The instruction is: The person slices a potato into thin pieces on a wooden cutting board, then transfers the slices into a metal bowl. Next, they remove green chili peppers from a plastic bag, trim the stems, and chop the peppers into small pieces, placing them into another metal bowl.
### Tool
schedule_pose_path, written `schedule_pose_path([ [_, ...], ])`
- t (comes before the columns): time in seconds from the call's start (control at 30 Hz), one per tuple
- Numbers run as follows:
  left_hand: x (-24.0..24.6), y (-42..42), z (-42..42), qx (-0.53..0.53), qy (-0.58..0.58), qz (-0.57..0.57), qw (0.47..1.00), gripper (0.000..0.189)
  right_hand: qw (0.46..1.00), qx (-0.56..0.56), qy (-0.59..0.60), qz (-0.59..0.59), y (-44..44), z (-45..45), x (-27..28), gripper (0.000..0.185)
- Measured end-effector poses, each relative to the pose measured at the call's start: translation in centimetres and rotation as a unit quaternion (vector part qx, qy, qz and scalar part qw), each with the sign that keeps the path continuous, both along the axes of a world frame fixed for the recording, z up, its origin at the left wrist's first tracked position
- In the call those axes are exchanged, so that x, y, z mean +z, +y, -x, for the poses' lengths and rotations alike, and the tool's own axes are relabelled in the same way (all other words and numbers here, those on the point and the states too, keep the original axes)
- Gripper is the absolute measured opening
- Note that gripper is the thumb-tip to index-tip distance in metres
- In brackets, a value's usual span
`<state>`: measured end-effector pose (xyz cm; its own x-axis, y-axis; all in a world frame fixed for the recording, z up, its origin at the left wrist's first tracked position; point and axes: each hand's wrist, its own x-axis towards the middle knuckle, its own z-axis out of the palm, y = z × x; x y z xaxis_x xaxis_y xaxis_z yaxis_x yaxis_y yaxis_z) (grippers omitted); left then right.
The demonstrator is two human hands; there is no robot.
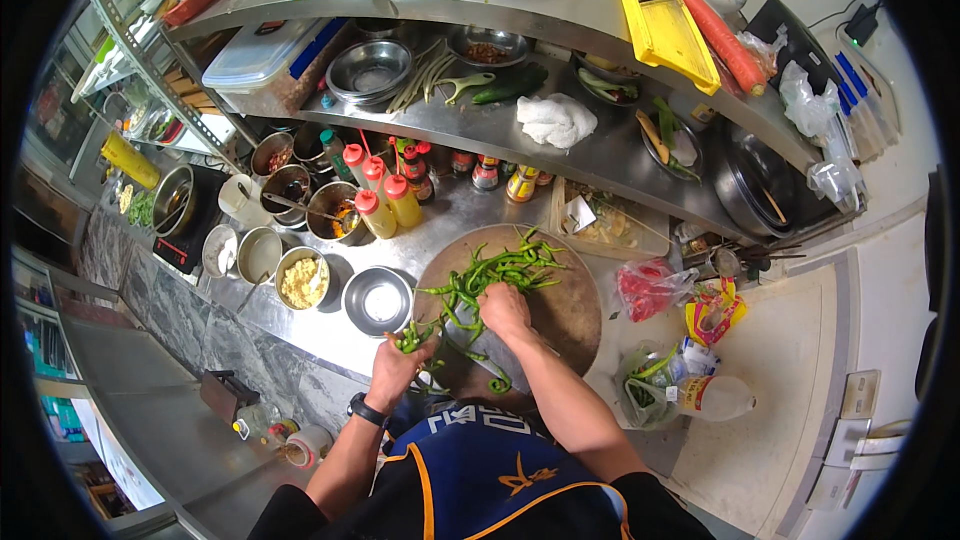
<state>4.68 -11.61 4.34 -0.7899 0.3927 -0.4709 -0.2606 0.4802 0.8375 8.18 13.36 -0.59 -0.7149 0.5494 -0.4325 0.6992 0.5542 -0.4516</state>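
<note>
A pile of long green chili peppers (510, 262) lies on a round cutting board (574, 330). My right hand (504, 309) reaches into the near edge of the pile with its fingers curled down on the peppers; what its fingertips grip is hidden. Closed around a bunch of green chili peppers (410, 339), my left hand (397, 366) is at the board's left edge. A cleaver's broad blade (487, 349) lies flat on the board, partly under loose peppers and my right forearm. An empty steel bowl (377, 301) stands just beyond my left hand.
Steel bowls, one with minced garlic (302, 283), stand to the left beside red-capped squeeze bottles (376, 214). A steel shelf (450, 131) crosses above the counter's back. Right of the board lie a red plastic bag (646, 289), a bag of green vegetables (649, 386) and a plastic bottle (716, 397).
</note>
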Motion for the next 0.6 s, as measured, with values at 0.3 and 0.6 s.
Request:
schedule_pose_path([
  [0.3,1.7,5.5,-3.1,-0.095,0.041,-0.081,0.991,0.019,0.876,-0.144,0.179,0.424,-2.3,-9.8,6.9,0.015],
  [0.6,1.9,5.9,-5.7,-0.312,0.076,-0.051,0.946,0.032,0.828,-0.190,0.237,0.471,-2.4,-15.1,7.7,0.012],
])
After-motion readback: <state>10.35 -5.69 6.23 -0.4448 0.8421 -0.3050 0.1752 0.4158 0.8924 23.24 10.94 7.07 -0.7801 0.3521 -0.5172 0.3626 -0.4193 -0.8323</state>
